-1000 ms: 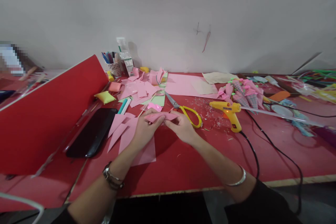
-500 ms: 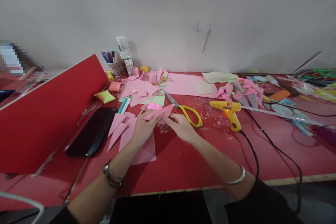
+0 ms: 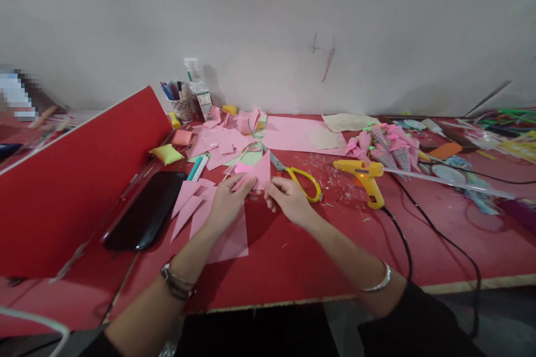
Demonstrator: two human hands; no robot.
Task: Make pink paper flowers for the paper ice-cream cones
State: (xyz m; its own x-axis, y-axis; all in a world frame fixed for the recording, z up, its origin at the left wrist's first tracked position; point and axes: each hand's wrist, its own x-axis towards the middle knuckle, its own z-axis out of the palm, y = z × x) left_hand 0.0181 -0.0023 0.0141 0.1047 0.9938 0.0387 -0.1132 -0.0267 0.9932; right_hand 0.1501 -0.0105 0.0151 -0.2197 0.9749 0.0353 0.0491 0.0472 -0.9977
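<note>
Head view: left hand has the folded pink paper pinched, thumb on top; right hand sits just beside its lower right edge, fingertips drawn together, contact hard to tell. The 2 hands are near each other, above the middle of the red table, and the paper is raised with its point up and away from the wearer. Progress, by my reading: at least 1 fold made, the piece being a clean triangle; can't tell if the creasing is complete, and no glue shows on it. Pointed pink pieces and a flat pink sheet lie by the left forearm, seemingly not yet worked up. Far right, a heap of pink and plaid cones looks like finished stock. Glue gun rests on its side, orange light showing, in neither hand; scissors lie idle beyond the right hand. Surface: littered with pale shavings, pink paper scraps heaped toward the back, black phone at left beside a leaning red board. Room: plain pale wall behind, 2 small wire-like bits hanging on it; pen cup and clear bottle at its foot.
</note>
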